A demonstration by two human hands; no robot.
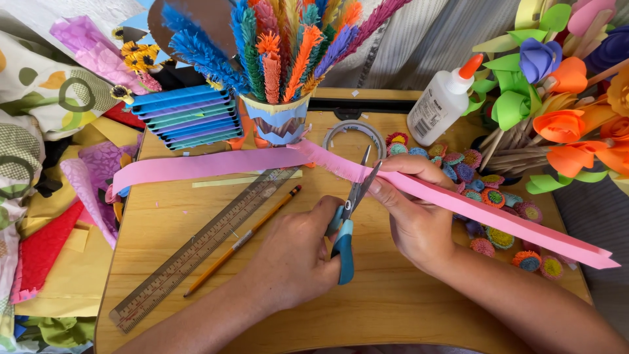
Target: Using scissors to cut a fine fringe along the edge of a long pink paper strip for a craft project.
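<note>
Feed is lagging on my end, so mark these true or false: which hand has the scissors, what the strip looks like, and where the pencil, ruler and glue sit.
1. The left hand holds the scissors. True.
2. The paper strip is green. False: it is pink.
3. The right hand holds the strip. True.
4. The pencil stands in the cup. False: it lies on the table beside the ruler.
5. The glue bottle is capped. True.

Long folded pink paper strip [419, 190], partly fringed, crosses teal-handled scissors' [347, 219] open blades.
</note>
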